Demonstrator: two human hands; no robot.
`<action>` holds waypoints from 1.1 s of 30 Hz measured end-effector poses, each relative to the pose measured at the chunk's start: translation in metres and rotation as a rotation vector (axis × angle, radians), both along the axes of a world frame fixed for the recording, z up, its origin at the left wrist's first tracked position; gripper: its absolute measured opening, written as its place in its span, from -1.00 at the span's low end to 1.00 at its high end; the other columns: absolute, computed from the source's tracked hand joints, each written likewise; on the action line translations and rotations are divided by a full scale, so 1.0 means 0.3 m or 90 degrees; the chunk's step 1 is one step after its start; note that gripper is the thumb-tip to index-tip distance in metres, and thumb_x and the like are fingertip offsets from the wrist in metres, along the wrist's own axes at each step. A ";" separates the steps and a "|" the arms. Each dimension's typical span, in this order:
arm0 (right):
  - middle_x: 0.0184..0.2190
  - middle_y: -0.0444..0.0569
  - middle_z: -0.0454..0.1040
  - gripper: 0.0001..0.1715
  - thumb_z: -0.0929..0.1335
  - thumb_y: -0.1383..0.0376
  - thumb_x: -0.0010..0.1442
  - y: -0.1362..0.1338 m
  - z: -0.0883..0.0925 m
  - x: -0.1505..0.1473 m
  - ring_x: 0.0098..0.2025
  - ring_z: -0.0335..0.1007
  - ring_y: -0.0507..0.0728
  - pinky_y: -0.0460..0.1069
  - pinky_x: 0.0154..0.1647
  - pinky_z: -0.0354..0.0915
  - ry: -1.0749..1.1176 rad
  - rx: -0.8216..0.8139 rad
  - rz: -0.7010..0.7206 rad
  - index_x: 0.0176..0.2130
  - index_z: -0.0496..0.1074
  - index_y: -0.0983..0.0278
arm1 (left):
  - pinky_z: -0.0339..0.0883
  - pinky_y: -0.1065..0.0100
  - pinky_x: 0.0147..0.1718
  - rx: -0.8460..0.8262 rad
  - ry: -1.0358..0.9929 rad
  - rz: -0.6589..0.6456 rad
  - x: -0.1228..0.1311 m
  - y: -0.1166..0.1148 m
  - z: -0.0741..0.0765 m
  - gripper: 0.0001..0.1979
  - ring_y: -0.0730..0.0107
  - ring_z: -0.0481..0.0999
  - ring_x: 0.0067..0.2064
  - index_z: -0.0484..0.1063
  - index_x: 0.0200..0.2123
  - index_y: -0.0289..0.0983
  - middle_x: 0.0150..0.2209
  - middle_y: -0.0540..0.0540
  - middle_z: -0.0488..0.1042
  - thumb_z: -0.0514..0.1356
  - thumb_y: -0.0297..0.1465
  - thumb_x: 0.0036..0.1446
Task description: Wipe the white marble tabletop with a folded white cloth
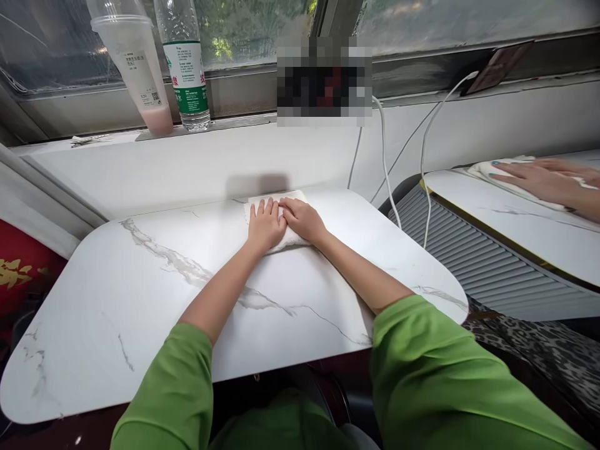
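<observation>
A folded white cloth (294, 242) lies on the marble-patterned white table (159, 312), close to its far edge by the wall. My left hand (267, 225) presses flat on the cloth with its fingers spread and pointing away from me. Beside it, my right hand (304, 220) also rests on the cloth, turned inward, its fingers laid out over the fabric and its fingertips meeting my left hand. Both palms face down, and part of the cloth is hidden beneath them.
On the window ledge stand a plastic cup (145, 81) with pink residue and a water bottle (190, 81). White cables (387, 156) hang down past the table's right side. At a second table (529, 225), another person's hands (548, 178) rest on a white cloth.
</observation>
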State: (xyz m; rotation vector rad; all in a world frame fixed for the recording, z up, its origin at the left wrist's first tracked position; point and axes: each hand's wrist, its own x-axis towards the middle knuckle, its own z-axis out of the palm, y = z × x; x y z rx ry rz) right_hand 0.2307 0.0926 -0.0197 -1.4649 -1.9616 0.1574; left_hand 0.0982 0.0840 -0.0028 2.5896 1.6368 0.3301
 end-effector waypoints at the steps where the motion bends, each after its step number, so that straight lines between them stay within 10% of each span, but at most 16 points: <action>1: -0.09 0.05 0.52 -0.61 0.14 0.37 0.18 -0.024 0.001 0.002 -0.03 0.39 0.26 0.18 -0.02 0.33 -0.009 0.004 0.005 -0.10 0.43 0.24 | -0.25 0.04 0.32 0.005 0.001 -0.002 0.001 -0.022 -0.001 -0.45 0.15 -0.06 0.37 0.04 0.32 -0.38 0.36 -0.14 0.01 -0.21 -0.31 0.34; 17: 0.10 -0.03 0.42 -0.54 0.19 0.28 0.25 -0.663 -0.009 0.355 0.18 0.30 0.26 0.30 0.18 0.26 -0.034 -0.003 -0.054 0.12 0.33 0.05 | -0.16 -0.09 0.30 0.014 -0.018 -0.233 0.286 -0.529 -0.007 -0.40 0.05 -0.09 0.37 0.02 0.29 -0.59 0.34 -0.34 -0.02 -0.19 -0.30 0.32; 33: 0.01 0.07 0.47 -0.59 0.18 0.38 0.10 -0.365 0.012 0.513 0.10 0.36 0.25 0.26 0.13 0.26 -0.070 0.012 -0.016 -0.06 0.38 0.21 | -0.20 -0.06 0.30 -0.001 -0.079 -0.178 0.465 -0.288 -0.028 -0.42 0.10 -0.01 0.35 0.05 0.28 -0.56 0.32 -0.31 0.08 -0.18 -0.35 0.28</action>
